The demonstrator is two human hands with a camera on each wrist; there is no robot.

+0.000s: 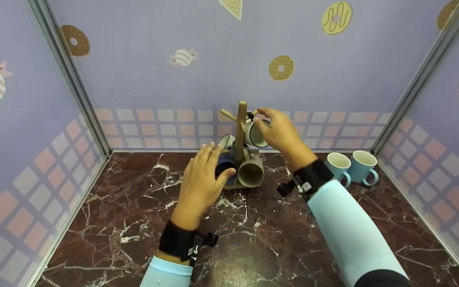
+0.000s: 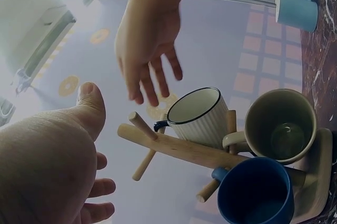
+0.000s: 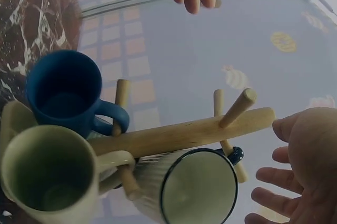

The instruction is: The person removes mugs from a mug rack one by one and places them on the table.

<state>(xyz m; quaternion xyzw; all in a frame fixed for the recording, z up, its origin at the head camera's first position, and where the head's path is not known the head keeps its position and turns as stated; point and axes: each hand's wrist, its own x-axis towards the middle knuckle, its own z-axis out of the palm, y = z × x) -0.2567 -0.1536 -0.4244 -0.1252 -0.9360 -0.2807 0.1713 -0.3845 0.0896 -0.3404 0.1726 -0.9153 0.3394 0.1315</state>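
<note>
The white ribbed mug (image 2: 205, 124) w/ dark rim hangs tilted off an upper peg of the wooden mug tree (image 1: 242, 115), its black handle (image 2: 160, 125) apparently looped over the wood. R hand (image 1: 282, 133) is just beside it, fingers loose, gripping nothing; L hand (image 1: 202, 181) is near the blue mug (image 2: 256, 197), fingers extended, also holding nothing.

To do this bit well, I'd say: check the handle sits well in along its peg, steady the post w/ one hand, & keep knuckles off neighbouring rims, as mugs lower down could swing or knock.

Containers: blue mug & beige mug (image 2: 284, 116) hang low, side by side, mouths facing out; nothing seen inside, tho the beige one has a pale glint at the bottom, prob. just light. Another white mug (image 1: 225, 140) is mostly hidden behind L hand, so can't tell contents. A light-blue mug (image 1: 361, 172) & its twin (image 1: 338, 160) stand upright on the bench (image 1: 134, 235) at far R, pale inside, no contents visible.
</note>
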